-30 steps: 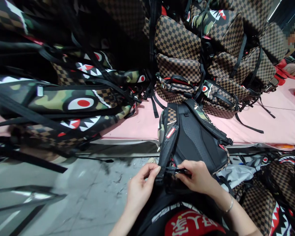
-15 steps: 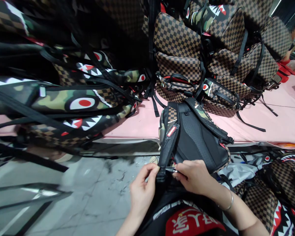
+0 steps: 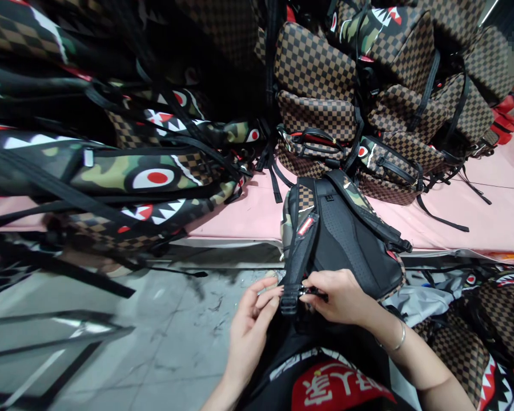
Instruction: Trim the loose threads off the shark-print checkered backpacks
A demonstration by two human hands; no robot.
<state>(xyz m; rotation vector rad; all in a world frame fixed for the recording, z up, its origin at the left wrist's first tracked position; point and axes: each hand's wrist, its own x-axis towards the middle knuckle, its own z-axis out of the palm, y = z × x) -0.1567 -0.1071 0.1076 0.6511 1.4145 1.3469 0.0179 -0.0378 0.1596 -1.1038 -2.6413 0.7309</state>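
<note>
A backpack (image 3: pixel 346 240) with a black mesh back panel, camouflage and brown checker fabric leans from my lap against the pink table edge. My left hand (image 3: pixel 251 331) pinches the lower end of its left shoulder strap (image 3: pixel 297 262), fingers closed on it. My right hand (image 3: pixel 342 297), with a bangle on the wrist, is closed on a small dark tool (image 3: pixel 312 293) held against the strap's end.
Piles of checkered and shark-mouth backpacks (image 3: pixel 368 103) cover the pink table (image 3: pixel 475 217) ahead, and more (image 3: pixel 124 177) hang over its left edge. More bags (image 3: pixel 488 331) lie on the floor at right. Grey floor (image 3: pixel 154 337) lies at left. Another person is at far right.
The view has shifted slightly. My hands and the strap end have risen a little. The grip is unchanged.
</note>
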